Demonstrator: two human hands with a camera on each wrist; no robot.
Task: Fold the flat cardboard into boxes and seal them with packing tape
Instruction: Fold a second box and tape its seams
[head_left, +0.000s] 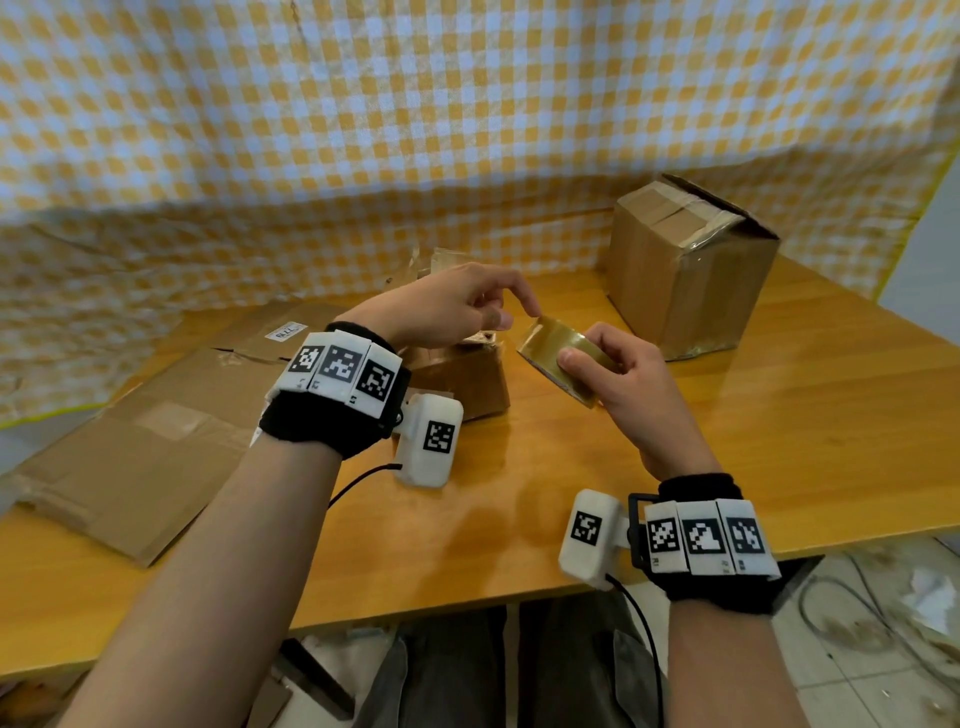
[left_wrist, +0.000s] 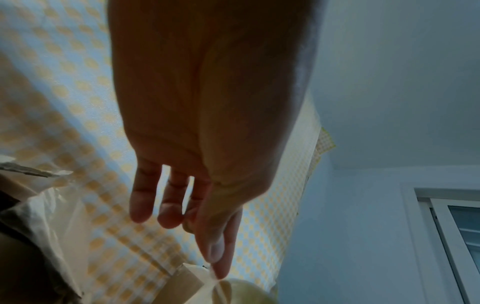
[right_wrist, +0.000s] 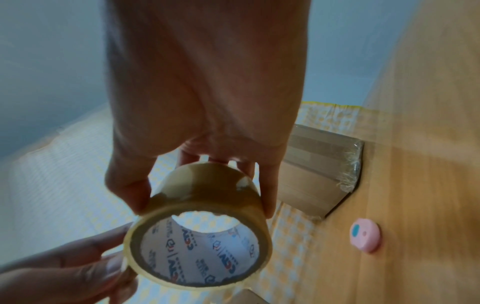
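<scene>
Gripping the roll of packing tape (head_left: 566, 361) above mid-bench, the right hand (head_left: 621, 384) wraps its rim with thumb and fingers, its core tilted toward the wearer. The left hand (head_left: 449, 306) picks at its upper edge with thumb and forefinger, apparently hunting the free end. A small box (head_left: 462, 376) sits directly beneath, nearer the left hand. Flat cardboard (head_left: 140, 447) lies to the left and a sealed box (head_left: 685, 265) at far right, leaving bare bench (head_left: 779, 426) nearest the wearer.

small box (head_left: 462, 382): your left hand (head_left: 441, 306) is hiding its top
tape roll (left_wrist: 241, 292): the left wrist frame's bottom edge is cutting it off
</scene>
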